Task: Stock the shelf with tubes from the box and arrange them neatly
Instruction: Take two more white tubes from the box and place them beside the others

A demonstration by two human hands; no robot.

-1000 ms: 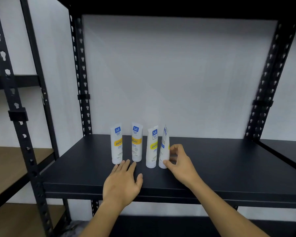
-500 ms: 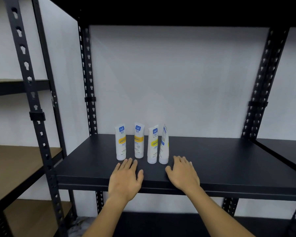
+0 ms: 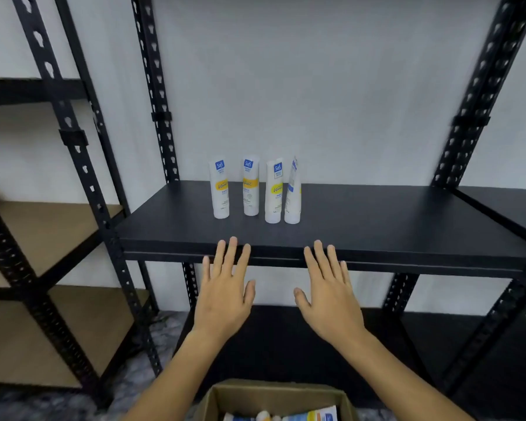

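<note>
Head view: four white plastic tubes with yellow bands (image 3: pixel 255 189) upright in a row on black metal shelf (image 3: pixel 377 226). Left hand (image 3: pixel 225 294) and right hand (image 3: pixel 328 299) empty, fingers spread, before shelf edge. Brown cardboard box (image 3: pixel 274 396) below, more tubes inside.

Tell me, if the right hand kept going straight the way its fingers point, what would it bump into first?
Probably the front edge of the black shelf: the right hand is open, fingers aimed up and forward at that edge. If it cleared the edge, the rightmost tube, turned sideways, looks next in line, though depth is hard to judge.
</note>
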